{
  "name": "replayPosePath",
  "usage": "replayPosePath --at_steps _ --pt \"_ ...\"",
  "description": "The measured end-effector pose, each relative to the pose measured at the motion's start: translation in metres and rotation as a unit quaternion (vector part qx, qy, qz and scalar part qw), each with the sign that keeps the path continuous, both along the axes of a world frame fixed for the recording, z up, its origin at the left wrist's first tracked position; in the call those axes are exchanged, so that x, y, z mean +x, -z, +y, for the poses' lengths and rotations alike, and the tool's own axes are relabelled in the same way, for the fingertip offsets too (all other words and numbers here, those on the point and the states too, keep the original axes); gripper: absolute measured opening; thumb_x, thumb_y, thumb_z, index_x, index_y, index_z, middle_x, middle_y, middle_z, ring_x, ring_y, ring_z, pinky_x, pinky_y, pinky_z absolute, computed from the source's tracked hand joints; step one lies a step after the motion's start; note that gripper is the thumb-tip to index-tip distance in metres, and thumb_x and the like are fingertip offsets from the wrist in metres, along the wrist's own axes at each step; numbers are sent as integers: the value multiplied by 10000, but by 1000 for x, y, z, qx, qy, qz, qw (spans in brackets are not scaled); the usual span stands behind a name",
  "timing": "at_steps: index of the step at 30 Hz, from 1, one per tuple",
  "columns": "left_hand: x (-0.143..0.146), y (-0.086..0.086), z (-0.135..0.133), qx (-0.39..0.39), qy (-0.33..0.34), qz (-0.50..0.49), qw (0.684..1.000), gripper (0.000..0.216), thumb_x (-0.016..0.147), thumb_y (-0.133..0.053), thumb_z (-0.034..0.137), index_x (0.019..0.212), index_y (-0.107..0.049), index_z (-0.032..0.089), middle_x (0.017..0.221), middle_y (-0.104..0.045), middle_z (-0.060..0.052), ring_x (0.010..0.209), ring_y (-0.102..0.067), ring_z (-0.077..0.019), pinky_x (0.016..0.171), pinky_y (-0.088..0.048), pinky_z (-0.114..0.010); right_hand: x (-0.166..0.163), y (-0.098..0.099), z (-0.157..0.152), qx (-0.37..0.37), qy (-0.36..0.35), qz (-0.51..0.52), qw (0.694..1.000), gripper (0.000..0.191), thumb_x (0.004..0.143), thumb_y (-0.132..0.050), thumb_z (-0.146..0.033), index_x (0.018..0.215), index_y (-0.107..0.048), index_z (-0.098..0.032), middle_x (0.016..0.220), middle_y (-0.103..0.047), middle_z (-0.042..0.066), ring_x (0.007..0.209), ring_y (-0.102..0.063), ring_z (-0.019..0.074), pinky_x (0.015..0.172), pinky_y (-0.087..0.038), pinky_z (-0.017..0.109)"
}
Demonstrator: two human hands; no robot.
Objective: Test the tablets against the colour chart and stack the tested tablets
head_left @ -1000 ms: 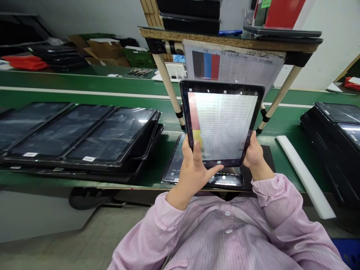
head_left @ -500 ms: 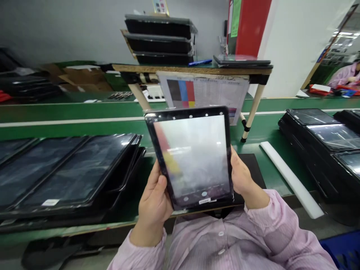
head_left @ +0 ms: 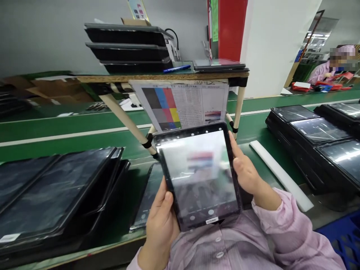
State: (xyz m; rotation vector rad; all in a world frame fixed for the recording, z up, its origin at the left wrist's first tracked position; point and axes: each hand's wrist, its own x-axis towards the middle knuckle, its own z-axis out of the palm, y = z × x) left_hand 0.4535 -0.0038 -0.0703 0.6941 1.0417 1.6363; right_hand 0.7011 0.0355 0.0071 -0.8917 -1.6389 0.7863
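A black-framed tablet is held up before me, tilted, its screen showing a blurred camera picture with round buttons along the bottom. My left hand grips its left edge, thumb on the front. On the opposite edge my right hand is closed round the frame, with its fingers partly hidden behind. Past the tablet's top edge hangs a printed colour chart with grey, blue, red and yellow blocks. Another tablet lies flat on the green bench, partly covered by my left hand and the held tablet.
Trays of tablets stand at the left, more black trays at the right. A white bar lies beside the latter. The raised shelf carries stacked black trays and a blue pen. A co-worker sits far right.
The tablet sits lower in view, and its screen picture changed from mostly white to a blurred chart. My view has shifted, revealing more of the colour chart and the tablet on the bench.
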Motion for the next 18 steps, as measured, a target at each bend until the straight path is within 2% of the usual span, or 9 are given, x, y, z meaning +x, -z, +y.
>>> replayPosePath --at_steps 3,5,8,11,13,15,16,18 --pt "13 -13 1 20 30 -5 999 489 867 -852 523 1339 -754 441 1482 -701 -2 1399 -649 -275 1284 -412 -460 6 0 -1 -21 10 34 999 867 1013 -535 -706 1736 -185 -378 1749 -392 28 1593 -415 349 1312 -362 580" --pt "21 -19 3 39 57 -5 998 488 888 -841 509 1361 -742 438 1452 -720 -16 1329 -701 -275 1271 -434 -475 3 -3 -5 -18 53 8 998 1125 883 -760 -677 1744 -94 -395 1752 -370 76 1582 -407 398 1285 -369 644" --pt "34 -22 3 75 82 6 994 487 913 -819 514 1384 -724 437 1490 -690 -26 1321 -706 -289 1243 -475 -496 -5 -8 -10 -5 148 -57 987 1381 655 -970 -600 1740 -135 -420 1780 -256 108 1608 -291 492 1278 -285 759" --pt "45 -20 2 94 83 23 992 479 928 -803 513 1394 -712 445 1558 -632 -13 1406 -642 -302 1209 -516 -486 -5 -7 -10 -25 199 -60 978 1432 599 -994 -602 1738 -143 -426 1783 -212 125 1595 -295 514 1268 -267 786" --pt "49 -22 2 86 84 25 992 483 918 -814 510 1386 -719 440 1544 -645 -12 1403 -643 -307 1194 -533 -480 5 -3 -10 -46 180 -9 983 1456 642 -966 -627 1744 -40 -409 1765 -262 140 1555 -404 458 1273 -326 720" --pt "52 -27 4 65 92 23 993 500 898 -832 517 1379 -730 426 1490 -690 -19 1382 -660 -311 1197 -530 -483 19 3 -13 -76 125 79 986 1434 727 -904 -657 1733 83 -392 1723 -359 150 1474 -537 381 1238 -431 633" --pt "54 -30 6 52 98 22 994 509 886 -841 520 1374 -736 418 1463 -710 -20 1384 -659 -313 1208 -520 -487 27 5 -15 -90 95 119 984 1399 761 -881 -656 1734 85 -377 1707 -397 150 1454 -567 355 1225 -462 592" --pt "60 -35 11 29 110 24 993 520 857 -863 526 1350 -756 400 1404 -748 -19 1399 -646 -317 1230 -497 -492 40 11 -24 -105 57 167 979 1293 790 -873 -613 1746 -45 -342 1701 -433 136 1493 -543 334 1240 -466 534"
